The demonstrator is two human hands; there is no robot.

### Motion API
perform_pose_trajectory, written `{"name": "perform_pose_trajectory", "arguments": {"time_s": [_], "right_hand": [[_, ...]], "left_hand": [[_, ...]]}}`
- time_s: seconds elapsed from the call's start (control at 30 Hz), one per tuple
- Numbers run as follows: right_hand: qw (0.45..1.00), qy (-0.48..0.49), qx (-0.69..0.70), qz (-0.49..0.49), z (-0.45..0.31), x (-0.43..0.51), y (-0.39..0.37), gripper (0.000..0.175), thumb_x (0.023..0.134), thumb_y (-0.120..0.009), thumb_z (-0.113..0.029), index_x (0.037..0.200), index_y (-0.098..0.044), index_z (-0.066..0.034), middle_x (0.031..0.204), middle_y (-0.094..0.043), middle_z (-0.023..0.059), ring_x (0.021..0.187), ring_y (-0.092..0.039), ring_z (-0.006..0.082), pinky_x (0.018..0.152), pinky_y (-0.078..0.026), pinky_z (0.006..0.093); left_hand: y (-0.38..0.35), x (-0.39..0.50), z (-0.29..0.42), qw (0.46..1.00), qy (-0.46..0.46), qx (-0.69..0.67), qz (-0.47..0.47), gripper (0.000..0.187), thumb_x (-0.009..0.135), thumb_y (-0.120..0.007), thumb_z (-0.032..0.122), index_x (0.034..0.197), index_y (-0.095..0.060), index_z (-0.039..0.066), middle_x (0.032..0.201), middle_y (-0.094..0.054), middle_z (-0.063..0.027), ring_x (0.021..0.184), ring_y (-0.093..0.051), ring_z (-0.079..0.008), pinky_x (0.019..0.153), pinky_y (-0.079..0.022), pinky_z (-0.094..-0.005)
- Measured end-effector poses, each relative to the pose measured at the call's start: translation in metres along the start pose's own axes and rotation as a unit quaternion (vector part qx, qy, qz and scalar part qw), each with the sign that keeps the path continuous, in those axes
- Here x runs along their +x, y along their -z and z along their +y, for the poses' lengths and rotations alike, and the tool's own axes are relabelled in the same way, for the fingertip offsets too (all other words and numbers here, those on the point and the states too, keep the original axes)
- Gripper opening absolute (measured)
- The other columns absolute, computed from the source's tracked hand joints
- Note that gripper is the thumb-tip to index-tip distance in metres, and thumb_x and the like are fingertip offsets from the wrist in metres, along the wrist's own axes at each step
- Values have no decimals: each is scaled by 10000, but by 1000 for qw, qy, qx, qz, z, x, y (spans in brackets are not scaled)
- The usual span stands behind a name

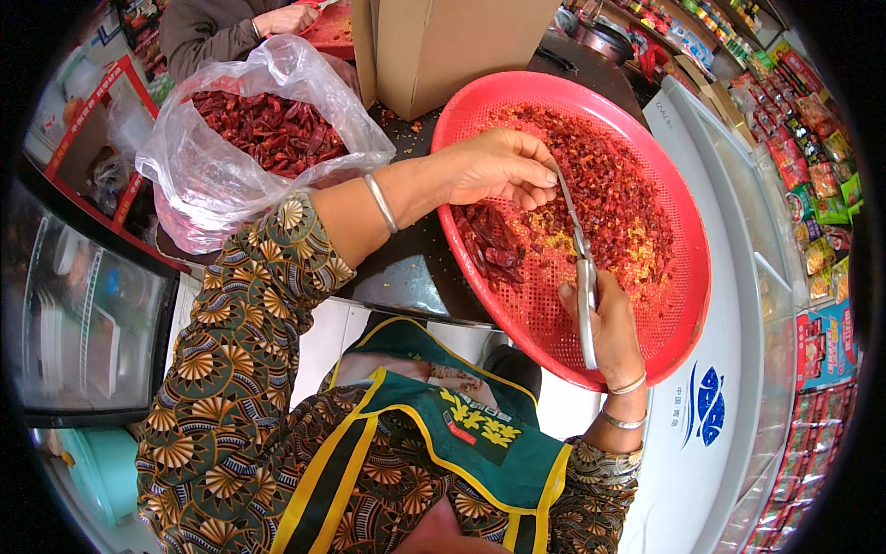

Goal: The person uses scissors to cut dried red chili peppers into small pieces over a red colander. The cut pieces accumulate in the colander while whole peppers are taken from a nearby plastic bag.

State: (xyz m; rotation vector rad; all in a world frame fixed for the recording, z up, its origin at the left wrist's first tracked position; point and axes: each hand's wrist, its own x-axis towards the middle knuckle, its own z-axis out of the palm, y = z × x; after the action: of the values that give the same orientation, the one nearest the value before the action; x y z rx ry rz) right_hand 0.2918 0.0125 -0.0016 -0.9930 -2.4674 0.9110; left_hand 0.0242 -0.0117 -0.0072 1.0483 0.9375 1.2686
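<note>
My right hand (pixel 616 332) grips metal scissors (pixel 585 298) over the near side of a red plastic sieve basket (pixel 698 277). The blades point away from me, up to the fingers of my left hand (pixel 509 166). That hand is pinched together beside the blade tips; whether a piece of chili is between its fingers is hidden. Below my left hand, whole dried red chilies (pixel 491 246) form a small pile at the basket's left. Cut chili pieces (pixel 609 166) cover the far and right parts, with yellow seeds (pixel 644 239) among them.
A clear plastic bag (pixel 173 166) of dried chilies (pixel 270 131) stands left on the dark table (pixel 401 284). Behind the basket rises a cardboard box (pixel 464 48). Another person's hand (pixel 287 19) works at far left. A white freezer (pixel 692 443) flanks the basket's right; packaged goods line shelves beyond.
</note>
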Motion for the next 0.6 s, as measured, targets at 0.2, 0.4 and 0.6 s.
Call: {"name": "perform_pose_trajectory", "arguments": {"time_s": [0.2, 0.4, 0.6], "right_hand": [[999, -8, 37, 4, 10, 1, -3, 379, 855, -694, -300, 976, -564, 34, 770, -574, 216, 674, -569, 316, 644, -460, 400], [997, -32, 66, -6, 14, 2, -5, 390, 849, -703, -310, 960, -562, 37, 737, -543, 174, 652, -505, 223, 633, -450, 371], [999, 15, 40, -3, 16, 3, -6, 309, 909, -657, -284, 857, -500, -23, 649, -491, 4, 531, -472, 86, 481, -405, 253]], "left_hand": [[-5, 0, 2, 1000, 11, -27, 10, 155, 901, -631, 140, 1013, -587, 41, 909, -674, -86, 744, -650, -121, 685, -531, -246], [-5, -1, 0, 999, 17, -41, 7, 137, 901, -626, 130, 1006, -586, 52, 892, -673, -75, 728, -643, -116, 680, -527, -246], [-5, -2, -1, 999, 19, -35, 12, 140, 905, -618, 130, 1017, -583, 52, 882, -668, -66, 729, -641, -114, 674, -521, -244]]}}
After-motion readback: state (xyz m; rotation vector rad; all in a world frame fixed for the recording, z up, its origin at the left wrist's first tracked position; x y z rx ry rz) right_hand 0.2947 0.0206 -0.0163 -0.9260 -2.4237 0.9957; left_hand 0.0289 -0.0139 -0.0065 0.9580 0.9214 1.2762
